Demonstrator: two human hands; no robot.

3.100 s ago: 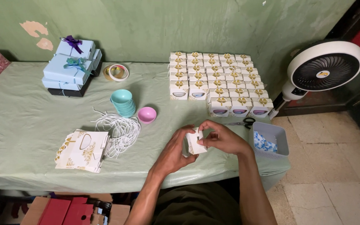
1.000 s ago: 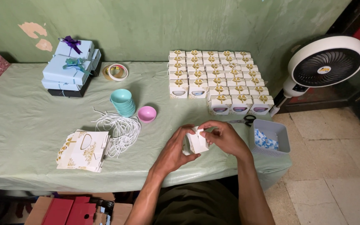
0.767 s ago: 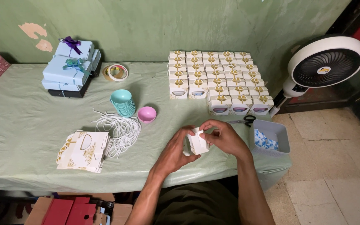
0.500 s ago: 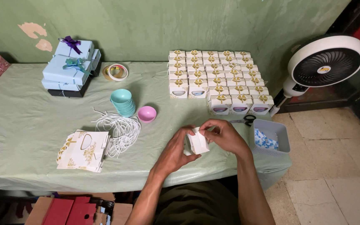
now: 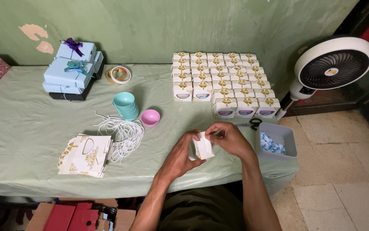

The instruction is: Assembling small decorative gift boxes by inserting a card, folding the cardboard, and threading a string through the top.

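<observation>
Both my hands hold a small white cardboard box (image 5: 203, 146) just above the table's front edge. My left hand (image 5: 180, 155) cups it from the left and below. My right hand (image 5: 230, 139) grips its top right, fingers pinching a flap. Left of my hands lies a stack of flat white box blanks with gold print (image 5: 85, 155), and beside it a tangle of white cords (image 5: 122, 133). A stack of teal bowls (image 5: 126, 105) and one pink bowl (image 5: 150, 117) sit behind the cords.
Several finished white boxes with gold bows (image 5: 221, 83) stand in rows at the back right. Scissors (image 5: 251, 124) lie by a grey bin (image 5: 290, 143). Blue gift boxes (image 5: 71, 70) and tape rolls (image 5: 119, 74) sit at back left. A white fan (image 5: 330, 64) stands right.
My hands stay in the same spot on the small white box; only the fingers of my right hand have shifted slightly on its top.
</observation>
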